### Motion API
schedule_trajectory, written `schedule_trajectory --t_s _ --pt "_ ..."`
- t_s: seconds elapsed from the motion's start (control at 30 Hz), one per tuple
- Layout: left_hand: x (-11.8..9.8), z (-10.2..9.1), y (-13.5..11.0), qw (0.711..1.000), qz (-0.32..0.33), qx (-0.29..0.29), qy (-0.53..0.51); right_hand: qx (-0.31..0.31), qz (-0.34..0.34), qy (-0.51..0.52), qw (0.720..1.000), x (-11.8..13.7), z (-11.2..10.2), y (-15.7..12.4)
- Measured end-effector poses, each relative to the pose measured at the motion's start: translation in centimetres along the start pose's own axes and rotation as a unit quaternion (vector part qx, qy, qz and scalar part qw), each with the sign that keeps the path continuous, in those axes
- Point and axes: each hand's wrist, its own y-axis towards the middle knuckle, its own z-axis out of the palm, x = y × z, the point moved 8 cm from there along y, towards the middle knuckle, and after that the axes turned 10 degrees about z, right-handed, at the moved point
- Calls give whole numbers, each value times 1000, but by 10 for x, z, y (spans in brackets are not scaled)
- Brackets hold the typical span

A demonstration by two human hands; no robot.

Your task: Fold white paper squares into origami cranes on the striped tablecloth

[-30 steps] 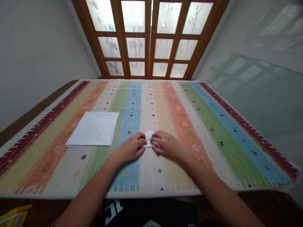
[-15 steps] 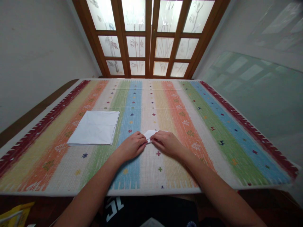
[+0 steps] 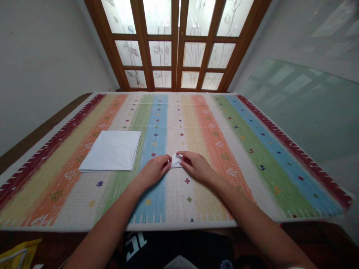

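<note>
A small piece of folded white paper [image 3: 175,160] lies on the tablecloth between my two hands, partly hidden by the fingers. My left hand [image 3: 157,167] pinches its left edge between thumb and fingers. On the other side, my right hand [image 3: 196,164] has its thumb and index finger at the paper's right part, with a gap between them. Off to the left of my left hand rests a stack of square white paper sheets [image 3: 110,151].
A striped, patterned tablecloth [image 3: 224,201] covers the table. Glazed wooden doors [image 3: 176,52] stand behind its far edge. A glass panel [image 3: 303,97] leans along the right wall. Something yellow [image 3: 22,252] sits below the table's front left corner.
My hands have moved slightly apart, showing more of the folded paper. The right thumb and index finger have spread. The paper stack stays where it was.
</note>
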Motion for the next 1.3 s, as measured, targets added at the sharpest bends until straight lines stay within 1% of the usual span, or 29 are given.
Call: schedule_trajectory --t_s 0.07,0.13,0.3,0.5,0.67,0.97,1.17,1.3 --pt "3 -1 -1 1000 -26 8 0 3 -13 -19 1000 2 1 0" --pt "3 -2 -1 999 -36 21 5 11 -19 -41 999 3 2 0" --pt "8 -2 0 997 -62 38 19 15 -7 -80 997 3 4 1" --pt "17 -1 -1 994 -97 32 25 16 -3 -97 995 3 7 2" --pt "18 -1 -1 992 -120 29 36 16 8 -107 994 2 7 2" --pt "12 1 -1 993 -98 27 64 11 6 -116 993 5 8 1" --pt "7 1 -1 994 -63 47 81 1 -11 -109 994 8 9 0" --pt "2 -4 -4 994 -48 66 67 3 -4 -113 994 9 10 0"
